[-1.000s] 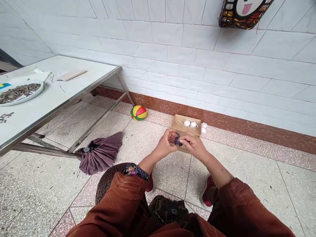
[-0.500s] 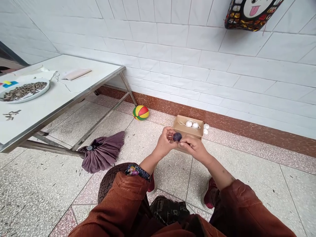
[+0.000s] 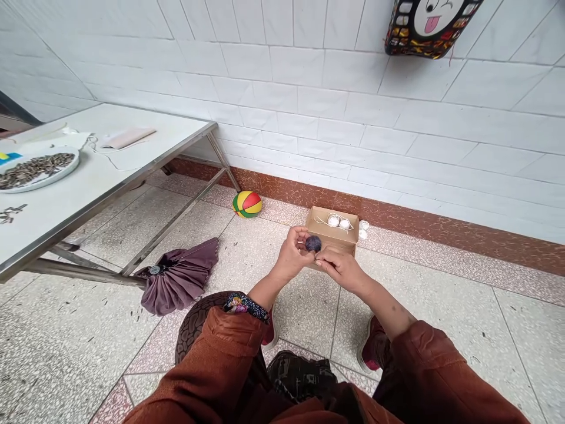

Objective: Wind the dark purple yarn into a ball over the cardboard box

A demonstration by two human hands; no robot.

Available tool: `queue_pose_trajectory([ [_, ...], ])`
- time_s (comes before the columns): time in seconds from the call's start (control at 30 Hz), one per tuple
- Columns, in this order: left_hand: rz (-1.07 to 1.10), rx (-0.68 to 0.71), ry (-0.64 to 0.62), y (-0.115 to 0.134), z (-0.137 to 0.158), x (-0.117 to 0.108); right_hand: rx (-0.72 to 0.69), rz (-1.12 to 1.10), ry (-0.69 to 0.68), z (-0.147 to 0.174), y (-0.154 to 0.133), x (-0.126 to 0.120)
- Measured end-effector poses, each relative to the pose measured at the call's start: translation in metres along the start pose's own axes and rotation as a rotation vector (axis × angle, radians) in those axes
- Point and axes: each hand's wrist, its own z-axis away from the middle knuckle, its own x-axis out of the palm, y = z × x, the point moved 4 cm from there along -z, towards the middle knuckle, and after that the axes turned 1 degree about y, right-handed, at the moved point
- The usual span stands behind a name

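A small dark purple ball of yarn (image 3: 313, 243) is held in the fingers of my left hand (image 3: 292, 254), in front of my body. My right hand (image 3: 342, 268) is closed in a pinch just right of the ball, its fingertips close to the left thumb. Whatever lies between those right fingertips is too small to make out. Beyond both hands, an open cardboard box (image 3: 315, 221) sits on the floor by the wall. Two white balls of yarn (image 3: 339, 222) with loose ends lie inside it.
A metal-framed table (image 3: 168, 144) on the left bears a plate (image 3: 66, 171) of sunflower seeds. A folded purple umbrella (image 3: 180, 277) and a colourful ball (image 3: 247, 204) are on the floor. White items (image 3: 363, 228) lie beside the box. A black basket (image 3: 435, 41) hangs on the wall.
My right hand has turned slightly, its fingertips now a little lower against the left thumb. The left hand still holds the purple ball. The whole view has shifted slightly.
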Motion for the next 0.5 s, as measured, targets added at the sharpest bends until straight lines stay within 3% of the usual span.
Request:
queue_pose_trajectory([
  [0.13, -0.031, 0.003, -0.168, 0.001, 0.006, 0.011, -0.006, -0.032, 0.163, -0.006, 0.001, -0.021],
  [0.27, 0.230, -0.078, -0.393, 0.006, 0.015, 0.021, 0.098, -0.081, 0.271, -0.009, 0.016, -0.026],
  [0.4, 0.461, -0.118, -0.307, 0.008, 0.014, 0.018, 0.223, -0.095, 0.223, -0.003, 0.028, -0.013],
  [0.5, 0.449, -0.141, -0.217, 0.003, 0.010, 0.015, 0.190, -0.063, 0.157, 0.002, 0.025, -0.006],
])
